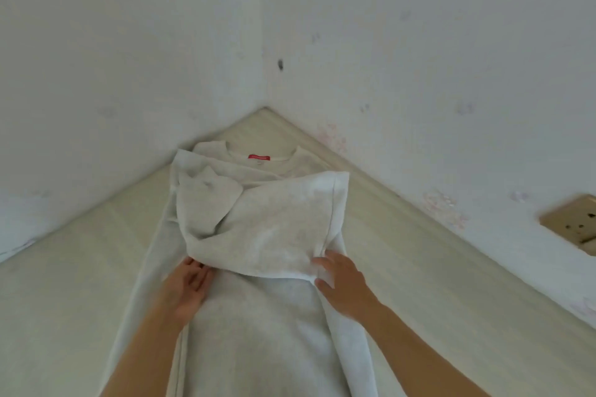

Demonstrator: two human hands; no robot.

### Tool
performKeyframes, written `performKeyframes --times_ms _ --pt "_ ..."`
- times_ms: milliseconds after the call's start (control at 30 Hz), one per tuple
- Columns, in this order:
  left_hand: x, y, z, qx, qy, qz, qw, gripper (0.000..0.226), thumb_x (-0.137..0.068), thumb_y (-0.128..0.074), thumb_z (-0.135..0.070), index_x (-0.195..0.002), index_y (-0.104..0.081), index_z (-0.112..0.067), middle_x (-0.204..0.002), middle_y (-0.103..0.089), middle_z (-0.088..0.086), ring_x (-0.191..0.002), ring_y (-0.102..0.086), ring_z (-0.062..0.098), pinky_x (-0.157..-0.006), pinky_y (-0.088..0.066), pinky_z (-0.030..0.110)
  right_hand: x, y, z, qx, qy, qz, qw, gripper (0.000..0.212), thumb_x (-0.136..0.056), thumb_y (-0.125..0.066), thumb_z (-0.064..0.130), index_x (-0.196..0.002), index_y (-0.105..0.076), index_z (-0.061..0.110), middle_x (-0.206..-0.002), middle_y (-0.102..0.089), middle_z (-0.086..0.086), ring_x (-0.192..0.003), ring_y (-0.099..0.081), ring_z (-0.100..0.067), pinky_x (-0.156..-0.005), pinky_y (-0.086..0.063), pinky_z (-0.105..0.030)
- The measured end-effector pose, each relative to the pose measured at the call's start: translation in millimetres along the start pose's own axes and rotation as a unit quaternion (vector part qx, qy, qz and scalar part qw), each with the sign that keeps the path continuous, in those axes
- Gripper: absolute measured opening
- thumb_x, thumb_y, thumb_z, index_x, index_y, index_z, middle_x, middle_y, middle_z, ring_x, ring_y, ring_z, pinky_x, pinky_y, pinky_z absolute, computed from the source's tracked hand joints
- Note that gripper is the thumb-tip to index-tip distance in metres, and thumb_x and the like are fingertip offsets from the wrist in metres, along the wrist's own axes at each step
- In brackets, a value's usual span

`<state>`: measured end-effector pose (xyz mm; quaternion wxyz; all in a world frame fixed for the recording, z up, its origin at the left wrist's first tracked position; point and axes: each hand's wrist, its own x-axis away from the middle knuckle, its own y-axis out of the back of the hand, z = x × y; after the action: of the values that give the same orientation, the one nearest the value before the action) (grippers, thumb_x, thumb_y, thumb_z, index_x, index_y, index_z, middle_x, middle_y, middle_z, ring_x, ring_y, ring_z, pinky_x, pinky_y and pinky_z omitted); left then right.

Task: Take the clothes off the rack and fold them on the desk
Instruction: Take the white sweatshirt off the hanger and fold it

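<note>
Grey sweatshirt (258, 332) laid on desk (403, 267) | folded flap's corner pinched by right hand (342, 284) | flap edge touched by left hand (190, 287), fingers loose

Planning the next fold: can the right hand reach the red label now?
Probably yes: the label lies uncovered beyond the shirt's fold, with nothing in between. The right hand is pinching that fold, though.

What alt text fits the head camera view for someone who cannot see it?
Two bare hands fold a pale grey sweater on a light desk in a wall corner. The right hand pinches the turned-over part's edge; the left hand lies open at its other side. A red label marks the collar; a wall socket sits at right.
</note>
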<state>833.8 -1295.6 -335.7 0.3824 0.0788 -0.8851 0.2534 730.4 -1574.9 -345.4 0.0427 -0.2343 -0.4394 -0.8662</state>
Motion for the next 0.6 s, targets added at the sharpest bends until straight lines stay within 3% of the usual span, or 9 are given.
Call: performKeyframes --times_ms 67,133,200,300,367,467,600 --pt "-6.1 5.4 -1.5 -0.027 0.005 -0.017 0.999 0.024 -0.095 -0.043 -0.003 -0.110 -0.061 -0.010 -0.111 -0.063 0.005 -0.104 -0.060 0.020 -0.099 -0.045 0.036 -11.3 -3.7 11.6 0.040 -0.015 -0.037 0.998 0.034 -0.102 -0.038 0.029 -0.135 -0.044 0.034 -0.150 -0.030 0.005 -0.141 -0.023 -0.015 -0.112 -0.020 -0.037" --pt "-11.5 0.2 -8.1 -0.066 -0.003 -0.016 0.998 0.022 -0.091 -0.058 -0.014 -0.112 -0.059 -0.007 -0.112 -0.063 0.008 -0.097 -0.062 0.022 -0.087 -0.049 0.035 -24.6 2.6 17.3 0.024 -0.020 -0.105 0.994 0.031 -0.101 -0.036 0.019 -0.123 -0.056 0.029 -0.135 -0.047 0.005 -0.130 -0.039 -0.015 -0.106 -0.028 -0.034" --pt "-19.3 -9.6 -16.3 -0.118 -0.012 -0.003 0.993 0.042 -0.084 -0.071 -0.029 -0.119 -0.059 -0.011 -0.114 -0.065 0.006 -0.100 -0.064 0.022 -0.081 -0.052 0.032 -39.9 16.6 18.2 0.009 -0.014 -0.142 0.990 0.032 -0.098 -0.036 0.009 -0.110 -0.062 0.023 -0.120 -0.057 0.004 -0.116 -0.052 -0.015 -0.098 -0.039 -0.029" --pt "-35.0 -27.9 -29.5 -0.198 -0.034 0.029 0.979 0.068 -0.069 -0.082 -0.045 -0.125 -0.053 -0.019 -0.118 -0.064 -0.003 -0.108 -0.062 0.020 -0.091 -0.052 0.038 -66.9 47.6 19.6 -0.022 -0.014 -0.189 0.982 0.032 -0.094 -0.035 0.002 -0.103 -0.060 0.020 -0.111 -0.056 0.005 -0.108 -0.056 -0.016 -0.088 -0.047 -0.030" --pt "-46.9 -37.7 -33.5 -0.242 -0.059 -0.017 0.968 0.068 -0.071 -0.083 -0.036 -0.126 -0.051 -0.015 -0.114 -0.062 -0.002 -0.106 -0.060 0.021 -0.092 -0.050 0.037 -84.2 70.1 22.7 -0.023 -0.016 -0.219 0.975 0.042 -0.087 -0.035 -0.006 -0.114 -0.056 0.019 -0.123 -0.051 0.002 -0.115 -0.051 -0.019 -0.090 -0.046 -0.035" --pt "-60.4 -42.1 -33.4 -0.211 -0.070 -0.096 0.970 0.042 -0.080 -0.067 -0.004 -0.120 -0.055 0.002 -0.110 -0.063 0.014 -0.103 -0.060 0.031 -0.084 -0.050 0.040 -114.5 97.5 22.7 0.029 -0.021 -0.203 0.979 0.070 -0.077 -0.034 -0.016 -0.138 -0.040 0.018 -0.144 -0.036 0.003 -0.127 -0.041 -0.022 -0.092 -0.044 -0.034" --pt "-52.4 -39.2 -34.6 -0.156 -0.094 -0.063 0.981 0.036 -0.080 -0.055 0.008 -0.115 -0.058 0.001 -0.109 -0.065 0.017 -0.100 -0.063 0.030 -0.077 -0.052 0.037 -151.0 111.3 29.8 0.057 -0.011 -0.136 0.989 0.075 -0.083 -0.037 -0.008 -0.149 -0.022 0.024 -0.155 -0.021 0.011 -0.124 -0.049 -0.025 -0.085 -0.049 -0.035"
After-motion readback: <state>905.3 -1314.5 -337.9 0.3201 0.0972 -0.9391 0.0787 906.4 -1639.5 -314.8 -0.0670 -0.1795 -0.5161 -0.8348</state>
